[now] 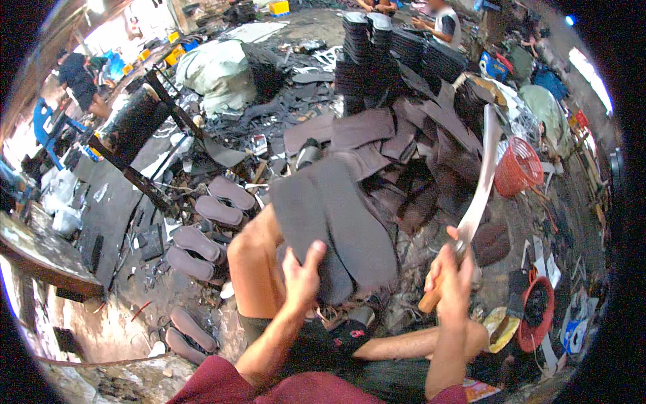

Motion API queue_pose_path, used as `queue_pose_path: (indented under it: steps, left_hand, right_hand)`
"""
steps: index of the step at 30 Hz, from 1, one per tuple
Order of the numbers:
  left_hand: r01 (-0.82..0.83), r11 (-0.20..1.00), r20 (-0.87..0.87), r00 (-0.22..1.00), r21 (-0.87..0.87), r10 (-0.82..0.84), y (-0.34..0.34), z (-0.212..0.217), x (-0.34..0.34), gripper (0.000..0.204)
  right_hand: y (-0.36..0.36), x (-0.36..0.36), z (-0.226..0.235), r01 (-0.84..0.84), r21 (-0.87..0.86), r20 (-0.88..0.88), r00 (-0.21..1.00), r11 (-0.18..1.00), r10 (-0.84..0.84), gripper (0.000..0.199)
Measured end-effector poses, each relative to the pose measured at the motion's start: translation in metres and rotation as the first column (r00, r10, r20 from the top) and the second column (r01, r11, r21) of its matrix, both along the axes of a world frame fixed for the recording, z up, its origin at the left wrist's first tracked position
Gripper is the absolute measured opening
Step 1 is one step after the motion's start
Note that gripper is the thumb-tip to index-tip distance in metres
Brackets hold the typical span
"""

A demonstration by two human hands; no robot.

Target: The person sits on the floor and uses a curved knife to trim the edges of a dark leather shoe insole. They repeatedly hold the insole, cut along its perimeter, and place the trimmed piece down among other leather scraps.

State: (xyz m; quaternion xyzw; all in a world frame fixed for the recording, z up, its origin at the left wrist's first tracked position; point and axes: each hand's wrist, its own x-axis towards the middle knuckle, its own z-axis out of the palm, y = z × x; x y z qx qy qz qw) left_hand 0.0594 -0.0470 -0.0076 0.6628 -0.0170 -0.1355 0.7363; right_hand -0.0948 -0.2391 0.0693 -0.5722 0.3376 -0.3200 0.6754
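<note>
My left hand (304, 279) is closed on the lower edge of a dark grey rubber sole piece (303, 209), thumb on top. Two long sole shapes lie side by side in that piece, with a curved line between them; it is tilted up above my knees. In my right hand (449, 276) is a long curved knife (483, 168), gripped by its wooden handle with the blade pointing up and away. The blade is apart from the rubber, to its right. On the floor at left lie pairs of cut soles (219, 210), several in all.
Beyond my knees spreads a heap of rubber sheets (363, 128), with tall dark stacks (363, 74) behind it. A red basket (518, 168) and a red bowl (536, 313) stand at right. A black metal frame (128, 172) is at left. Other people, one seated (446, 27), are farther back.
</note>
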Motion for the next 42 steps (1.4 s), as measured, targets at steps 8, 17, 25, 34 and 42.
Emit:
queue_pose_path:
  steps: [8, 17, 25, 34, 42]
  left_hand:
    - [-0.072, 0.987, -0.245, 0.964, 0.145, 0.107, 0.018, 0.032, 0.006, 0.046]
    - [-0.035, 0.998, -0.290, 0.956, 0.061, 0.051, 0.037, 0.021, -0.003, 0.039]
    - [-0.007, 0.998, -0.305, 0.952, -0.067, -0.014, 0.044, 0.006, -0.002, 0.038]
    - [0.006, 0.997, -0.346, 0.938, -0.081, -0.034, 0.035, 0.019, -0.006, 0.043]
    - [0.023, 0.998, -0.347, 0.937, -0.060, -0.043, 0.051, 0.014, -0.003, 0.046]
  right_hand:
    - [0.122, -0.149, -0.084, -0.410, -0.274, -0.432, 0.861, 0.870, 0.270, 0.036]
    - [0.129, -0.159, -0.080, -0.569, -0.252, -0.541, 0.754, 0.783, 0.374, 0.034]
    - [0.135, -0.083, -0.129, -0.568, -0.209, -0.480, 0.769, 0.796, 0.423, 0.028]
    - [0.165, 0.011, -0.253, -0.479, -0.644, -0.424, 0.873, 0.596, 0.243, 0.042]
    - [0.131, 0.047, -0.237, -0.442, -0.650, -0.415, 0.888, 0.618, 0.198, 0.048]
